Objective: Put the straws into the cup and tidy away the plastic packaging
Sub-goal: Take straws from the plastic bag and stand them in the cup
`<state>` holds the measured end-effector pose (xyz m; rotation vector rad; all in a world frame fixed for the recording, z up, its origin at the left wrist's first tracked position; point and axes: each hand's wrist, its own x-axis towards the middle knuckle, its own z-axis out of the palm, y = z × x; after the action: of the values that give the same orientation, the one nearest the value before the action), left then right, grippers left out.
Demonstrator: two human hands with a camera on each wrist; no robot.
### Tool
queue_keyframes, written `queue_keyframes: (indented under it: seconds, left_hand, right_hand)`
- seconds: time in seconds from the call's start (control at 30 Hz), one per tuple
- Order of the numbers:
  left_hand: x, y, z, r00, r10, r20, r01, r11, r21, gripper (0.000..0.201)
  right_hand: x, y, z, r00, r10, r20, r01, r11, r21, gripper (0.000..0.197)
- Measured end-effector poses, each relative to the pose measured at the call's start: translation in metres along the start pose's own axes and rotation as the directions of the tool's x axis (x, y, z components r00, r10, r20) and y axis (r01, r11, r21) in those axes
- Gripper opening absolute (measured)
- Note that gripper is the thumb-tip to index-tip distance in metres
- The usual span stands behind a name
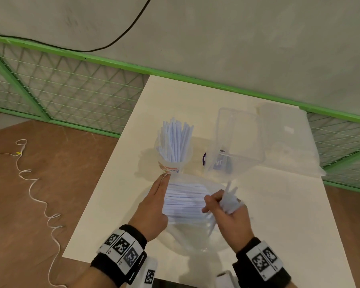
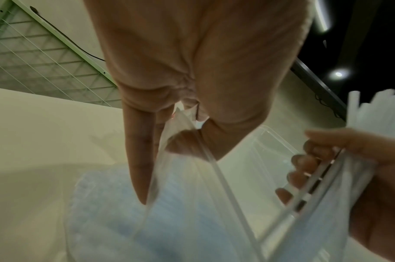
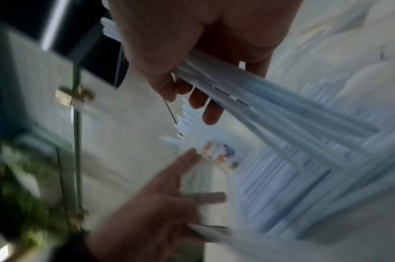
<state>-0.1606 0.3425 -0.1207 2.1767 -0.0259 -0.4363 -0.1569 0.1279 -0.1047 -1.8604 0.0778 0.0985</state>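
Observation:
A clear cup (image 1: 174,163) with a printed band stands mid-table, holding several white straws (image 1: 176,138). In front of it lies the clear plastic bag (image 1: 187,201), with many straws inside. My left hand (image 1: 161,183) holds the bag's left edge; in the left wrist view the thumb and fingers (image 2: 185,145) pinch the plastic film (image 2: 192,212). My right hand (image 1: 220,204) grips a bunch of straws (image 1: 230,198) at the bag's right end, tips pointing up and away. The right wrist view shows that bunch (image 3: 282,109) running out of the fist (image 3: 192,62).
A clear plastic box (image 1: 237,140) stands right of the cup, its lid (image 1: 287,138) lying beyond it. A purple object (image 1: 204,160) sits partly hidden behind the box. A green mesh fence (image 1: 71,90) borders the table's far side. A white cord (image 1: 40,194) lies on the floor.

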Motion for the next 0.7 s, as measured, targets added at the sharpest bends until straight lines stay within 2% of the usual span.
queue_keyframes:
  seconds: [0.07, 0.23, 0.33, 0.4, 0.5, 0.57, 0.63, 0.7]
  left_hand:
    - [0.001, 0.0, 0.001, 1.0, 0.0, 0.003, 0.0, 1.0, 0.006, 0.105]
    - [0.002, 0.002, 0.002, 1.0, -0.001, 0.007, 0.0, 1.0, 0.008, 0.105]
    - [0.002, 0.002, 0.002, 1.0, -0.003, 0.011, 0.003, 1.0, 0.002, 0.105]
    - [0.002, 0.003, 0.001, 1.0, -0.011, 0.012, 0.011, 1.0, 0.0, 0.105]
    - [0.002, 0.004, 0.0, 1.0, -0.018, 0.013, 0.018, 1.0, -0.018, 0.106]
    - [0.001, 0.003, -0.001, 1.0, -0.02, 0.01, 0.021, 0.999, -0.026, 0.106]
    - [0.0, 0.002, -0.002, 1.0, -0.019, 0.011, 0.019, 0.999, -0.03, 0.105]
    - [-0.001, 0.001, -0.003, 0.999, -0.031, 0.011, 0.031, 0.999, -0.029, 0.105]
  right_hand:
    - [-0.002, -0.003, 0.001, 0.999, 0.037, 0.025, -0.039, 0.996, 0.075, 0.019]
    - [-0.005, 0.026, 0.015, 0.993, 0.072, 0.089, -0.06, 0.99, -0.128, 0.014]
    - [-0.001, 0.03, 0.017, 0.98, 0.122, 0.158, -0.093, 0.979, -0.184, 0.019]
    - [0.004, 0.02, 0.015, 0.971, 0.123, 0.206, -0.068, 0.964, -0.259, 0.027]
    - [0.02, -0.017, 0.005, 0.982, 0.03, 0.186, 0.028, 0.953, -0.302, 0.023]
    - [0.037, -0.055, -0.005, 0.994, -0.034, 0.108, 0.053, 0.983, -0.178, 0.013]
    - [0.056, -0.098, -0.015, 0.985, -0.17, 0.034, 0.172, 0.981, -0.09, 0.012]
    - [0.076, -0.135, -0.018, 0.955, -0.294, -0.034, 0.292, 0.955, -0.057, 0.013]
